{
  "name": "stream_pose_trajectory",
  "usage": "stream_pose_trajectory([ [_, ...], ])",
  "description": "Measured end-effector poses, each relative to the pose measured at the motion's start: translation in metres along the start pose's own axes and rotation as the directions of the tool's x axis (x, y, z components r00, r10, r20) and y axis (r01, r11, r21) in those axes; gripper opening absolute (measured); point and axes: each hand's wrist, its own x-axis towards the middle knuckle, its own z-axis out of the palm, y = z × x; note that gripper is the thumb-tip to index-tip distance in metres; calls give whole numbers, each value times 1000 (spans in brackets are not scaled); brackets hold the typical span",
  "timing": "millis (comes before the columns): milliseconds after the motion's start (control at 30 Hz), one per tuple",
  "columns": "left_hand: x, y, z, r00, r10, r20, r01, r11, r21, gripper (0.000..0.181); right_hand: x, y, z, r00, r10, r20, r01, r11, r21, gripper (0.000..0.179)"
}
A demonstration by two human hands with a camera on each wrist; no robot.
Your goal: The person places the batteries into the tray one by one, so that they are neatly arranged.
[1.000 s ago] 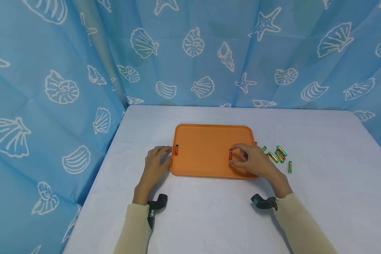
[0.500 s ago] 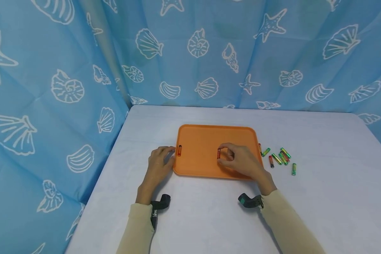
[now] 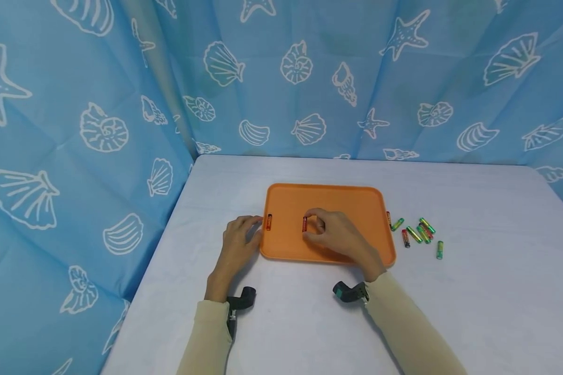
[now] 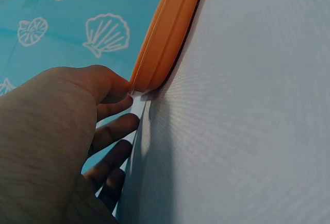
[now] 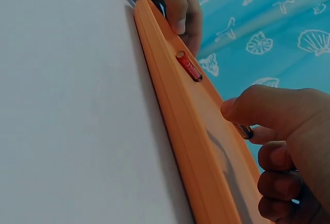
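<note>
My right hand [image 3: 338,234] pinches a red battery [image 3: 304,224] between thumb and fingertips, held above the middle of the orange tray [image 3: 328,195]. In the right wrist view the thumb covers most of this battery [image 5: 244,131]; its dark end shows. Another red battery [image 3: 269,222] lies in the tray along its left side, lengthwise with that edge. My left hand [image 3: 238,242] rests at the tray's left rim, thumb and index finger touching it. In the left wrist view the thumb meets the tray's rim [image 4: 165,38], while the other fingers are loosely bent and hold nothing.
Right of the tray, several green batteries [image 3: 415,234] and a few red ones, such as this red battery [image 3: 405,238], lie loose on the white tabletop [image 3: 488,271]. One green battery [image 3: 439,250] lies apart. A blue shell-patterned curtain [image 3: 272,78] hangs behind and at left.
My right hand has carried the red battery leftward across the tray, from its right part to near the middle. My left hand stays at the left rim. The view has shifted slightly.
</note>
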Motion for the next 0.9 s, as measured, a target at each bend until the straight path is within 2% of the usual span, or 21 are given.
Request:
stream_pose_trajectory([
  [333,0,0,0,1000,-15,10,15,1000,3,35,14,-10,13,1000,4,19,-4,1000,-8,41],
  [900,1,-1,1,1000,-3,7,2,1000,22,35,37,-26,29,999,3,36,-2,1000,-20,41],
])
